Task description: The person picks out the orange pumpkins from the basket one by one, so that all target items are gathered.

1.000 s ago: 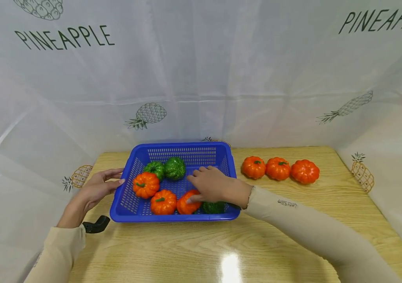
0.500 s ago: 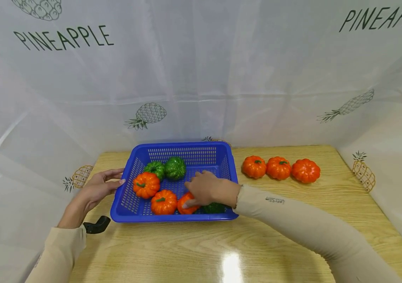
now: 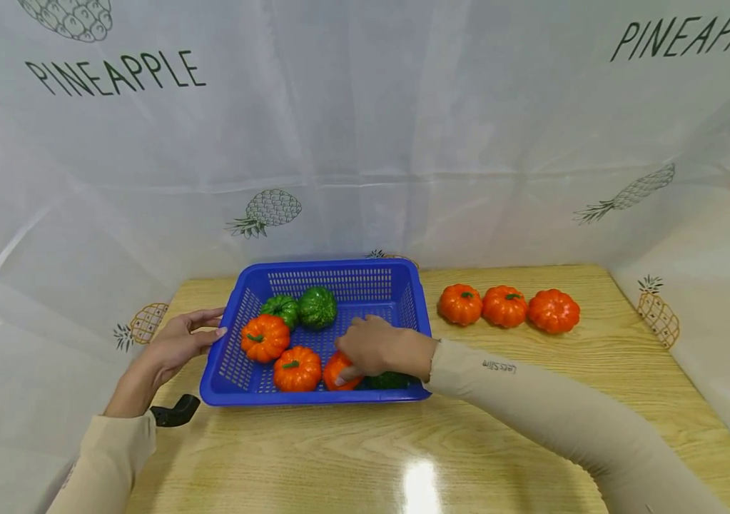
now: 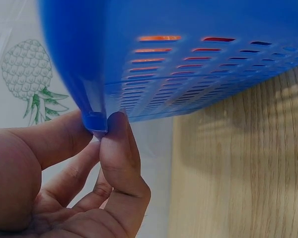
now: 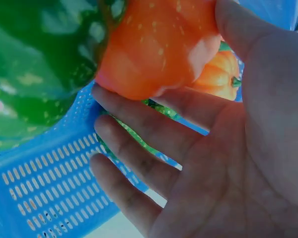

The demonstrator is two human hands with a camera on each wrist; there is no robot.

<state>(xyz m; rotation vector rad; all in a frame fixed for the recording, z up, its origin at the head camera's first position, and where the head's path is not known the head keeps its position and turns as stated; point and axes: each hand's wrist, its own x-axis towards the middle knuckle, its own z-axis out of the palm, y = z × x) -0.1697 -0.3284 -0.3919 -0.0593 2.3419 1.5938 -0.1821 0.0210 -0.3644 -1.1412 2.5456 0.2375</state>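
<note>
My left hand (image 3: 175, 344) pinches the left rim of a blue perforated plastic basket (image 3: 262, 397); in the left wrist view its thumb and index finger meet on the rim (image 4: 95, 121). Inside the basket, my right hand (image 3: 374, 348) holds a small orange pumpkin (image 3: 335, 370) near the front side. The right wrist view shows the thumb on one side of this pumpkin (image 5: 154, 49) and fingers on the other. Beside it sits a dark green pumpkin (image 3: 392, 380), partly hidden by the right hand and wrist.
Also in the basket are two orange pumpkins, one at front (image 3: 297, 370) and one at left (image 3: 265, 338), and two green pumpkins (image 3: 317, 308) behind. Three orange pumpkins (image 3: 504, 307) stand in a row on the wooden table (image 3: 262, 457) to the right. A pineapple-print sheet (image 3: 352, 143) hangs behind.
My right hand has shifted slightly left and down inside the basket and closed in around the orange pumpkin. The left hand stays at the rim.
</note>
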